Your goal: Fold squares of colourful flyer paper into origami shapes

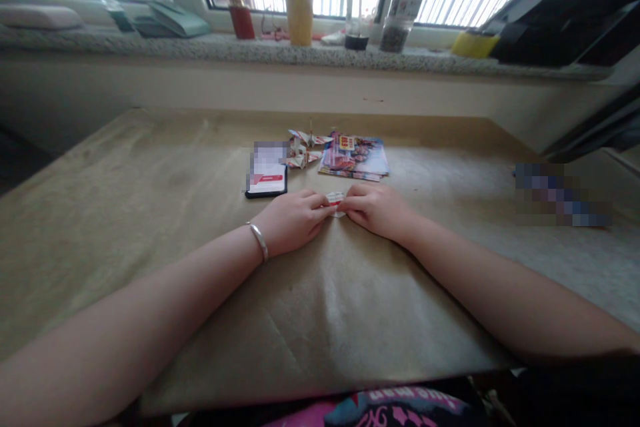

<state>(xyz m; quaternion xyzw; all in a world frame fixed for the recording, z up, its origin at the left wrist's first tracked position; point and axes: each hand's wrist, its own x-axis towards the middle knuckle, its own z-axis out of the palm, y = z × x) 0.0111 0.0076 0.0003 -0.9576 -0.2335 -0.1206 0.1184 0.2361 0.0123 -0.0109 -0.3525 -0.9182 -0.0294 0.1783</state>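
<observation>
A small folded piece of paper [337,198], white with red print, lies on the table between my two hands. My left hand [294,219], with a silver bangle on its wrist, has its fingers closed on the paper's left side. From the other side, my right hand [375,208] pinches the paper's right edge. The fingers cover both ends of the paper, so its full shape is hidden. Just beyond the hands sit folded paper cranes [303,159] made of similar printed paper.
A phone [267,173] with a lit screen lies left of the cranes, and a stack of colourful printed sheets [356,157] to their right. A blurred-out long item [560,195] rests at the far right. Bottles and a yellow cylinder [299,0] line the granite windowsill [200,48].
</observation>
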